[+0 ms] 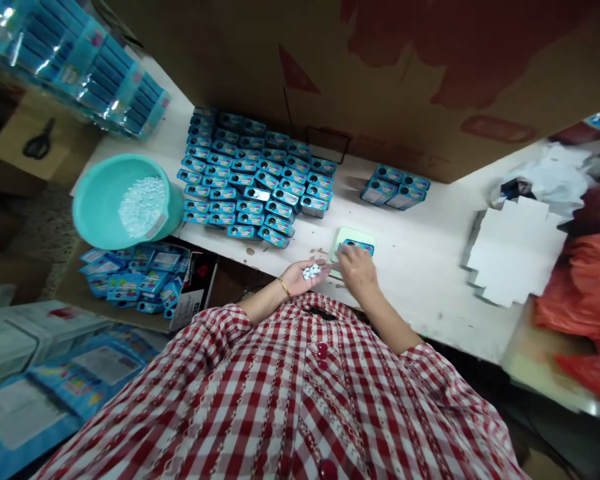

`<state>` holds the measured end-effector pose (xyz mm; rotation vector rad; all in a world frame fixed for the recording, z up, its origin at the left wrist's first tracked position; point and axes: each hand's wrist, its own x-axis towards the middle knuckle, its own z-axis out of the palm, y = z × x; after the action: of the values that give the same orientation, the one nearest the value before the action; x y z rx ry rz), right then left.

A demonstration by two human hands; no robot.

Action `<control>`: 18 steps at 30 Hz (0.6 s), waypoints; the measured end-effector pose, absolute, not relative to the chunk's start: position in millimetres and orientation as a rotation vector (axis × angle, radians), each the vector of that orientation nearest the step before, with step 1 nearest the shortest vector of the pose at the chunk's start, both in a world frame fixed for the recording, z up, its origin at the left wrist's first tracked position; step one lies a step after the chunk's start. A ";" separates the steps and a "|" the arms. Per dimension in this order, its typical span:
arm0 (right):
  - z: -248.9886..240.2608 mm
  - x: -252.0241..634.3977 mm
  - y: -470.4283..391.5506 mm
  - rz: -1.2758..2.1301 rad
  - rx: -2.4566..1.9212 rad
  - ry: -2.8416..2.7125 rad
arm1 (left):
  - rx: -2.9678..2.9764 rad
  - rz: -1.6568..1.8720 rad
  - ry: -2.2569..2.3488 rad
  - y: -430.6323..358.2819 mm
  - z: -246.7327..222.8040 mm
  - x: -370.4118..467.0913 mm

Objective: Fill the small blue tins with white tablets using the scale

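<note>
My left hand (301,277) is palm up and cupped, with several small white pellets (311,271) lying in it. To its right, my right hand (357,270) is above a small blue container (364,247), its fingers bent together. What those fingers hold, if anything, is too small to make out. The blue container rests on a pale green flat device (341,235) that looks like a small scale. At the left, a turquoise basin (93,200) holds a heap of the same kind of white pellets (143,207).
Rows of blue containers (250,180) fill the table's left half. A small group (395,187) stands further right, before a large cardboard box (230,60). Flat white cardboard (513,250) and red plastic bags (585,287) lie right. A carton of blue packets (135,280) sits below the basin.
</note>
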<state>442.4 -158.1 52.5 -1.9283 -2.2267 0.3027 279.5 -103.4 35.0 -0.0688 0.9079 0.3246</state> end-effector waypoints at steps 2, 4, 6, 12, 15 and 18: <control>53.2 412.3 -167.8 0.460 -1.842 -2.249 | -0.069 0.303 0.918 -106.9 36.6 269.9; 51.7 383.8 -174.9 0.588 -1.810 -2.249 | -0.069 0.288 0.948 -109.3 37.5 258.7; 49.0 363.2 -178.2 0.689 -1.825 -2.199 | -0.070 0.278 0.962 -110.4 38.1 246.7; 50.6 335.1 -176.5 0.776 -1.949 -2.107 | -0.105 0.265 0.965 -105.6 38.8 217.6; 58.4 323.8 -175.6 0.740 -1.998 -2.186 | -0.108 0.216 0.977 -102.3 38.0 211.6; 63.7 318.2 -175.8 0.739 -2.053 -2.188 | -0.091 0.190 0.961 -100.2 37.0 211.7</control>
<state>318.2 -175.8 63.7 -2.0531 -2.1879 0.7386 211.7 -100.2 37.0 -0.0915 0.9607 0.1897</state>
